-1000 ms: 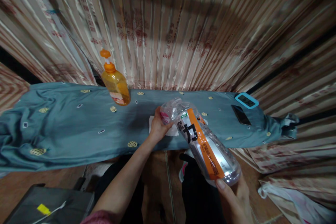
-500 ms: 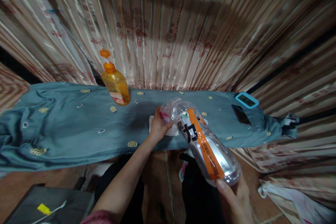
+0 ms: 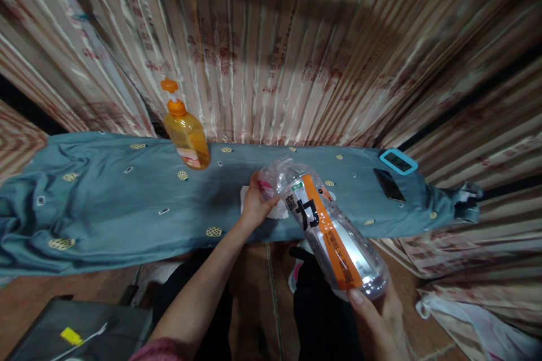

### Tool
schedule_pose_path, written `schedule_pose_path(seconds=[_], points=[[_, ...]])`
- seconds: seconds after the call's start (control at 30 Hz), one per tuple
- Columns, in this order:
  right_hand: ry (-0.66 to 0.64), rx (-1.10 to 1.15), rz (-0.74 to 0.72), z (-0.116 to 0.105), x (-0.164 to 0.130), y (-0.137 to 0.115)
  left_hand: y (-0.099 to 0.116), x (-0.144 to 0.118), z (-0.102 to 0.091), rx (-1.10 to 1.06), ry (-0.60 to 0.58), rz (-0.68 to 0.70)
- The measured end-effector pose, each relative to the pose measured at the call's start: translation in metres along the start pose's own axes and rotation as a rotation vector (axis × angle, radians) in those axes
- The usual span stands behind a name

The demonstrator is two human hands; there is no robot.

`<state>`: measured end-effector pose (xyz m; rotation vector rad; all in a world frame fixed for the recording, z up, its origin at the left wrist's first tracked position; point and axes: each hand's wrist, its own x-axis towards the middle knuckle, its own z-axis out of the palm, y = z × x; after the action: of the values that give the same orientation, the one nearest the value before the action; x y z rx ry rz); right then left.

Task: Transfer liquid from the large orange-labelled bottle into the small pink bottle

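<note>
A large clear plastic bottle (image 3: 339,237) with an orange and silver label is tilted, its neck toward the upper left. My right hand (image 3: 379,316) is closed around its base, thumb on the near side. Closed around a smaller clear bottle (image 3: 266,177) with a pink mark is my left hand (image 3: 257,203), over the middle of the cloth. The mouth of the large bottle is at the top of the smaller one; whether they touch I cannot tell. Under my left hand lies a white paper (image 3: 278,211), partly hidden.
An amber pump bottle (image 3: 188,138) stands at the left on the grey-green patterned cloth (image 3: 105,192). Farther right lie a blue-framed digital clock (image 3: 398,162) and a black phone (image 3: 388,184). A curtain (image 3: 254,51) hangs behind. A dark box (image 3: 97,321) sits at lower left.
</note>
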<state>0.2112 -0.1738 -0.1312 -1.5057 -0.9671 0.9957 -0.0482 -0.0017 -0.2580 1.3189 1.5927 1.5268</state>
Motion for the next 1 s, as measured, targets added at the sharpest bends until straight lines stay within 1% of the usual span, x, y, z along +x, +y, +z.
schedule_pose_path(seconds=[0.17,0.33,0.5,0.6,0.8,0.9,1.0], points=[[-0.027,0.032,-0.012,-0.002,0.001,0.005,-0.002,0.001,0.001,-0.001,0.003,0.002],[-0.007,0.013,-0.001,-0.004,0.003,0.009,-0.003,0.001,0.001,0.001,0.002,0.010],[-0.041,0.016,-0.049,-0.002,0.002,0.007,0.001,0.001,0.000,-0.010,0.008,0.027],[-0.061,0.027,-0.050,-0.003,0.002,0.009,0.002,0.001,0.001,-0.008,0.006,0.022],[-0.067,-0.012,-0.058,-0.011,0.004,0.020,-0.001,0.001,0.001,0.003,0.007,-0.013],[-0.084,-0.019,-0.077,-0.010,0.004,0.018,0.000,0.001,0.000,-0.002,0.006,-0.019],[-0.055,-0.010,-0.061,-0.007,0.002,0.012,0.002,0.000,0.000,-0.008,0.007,-0.014]])
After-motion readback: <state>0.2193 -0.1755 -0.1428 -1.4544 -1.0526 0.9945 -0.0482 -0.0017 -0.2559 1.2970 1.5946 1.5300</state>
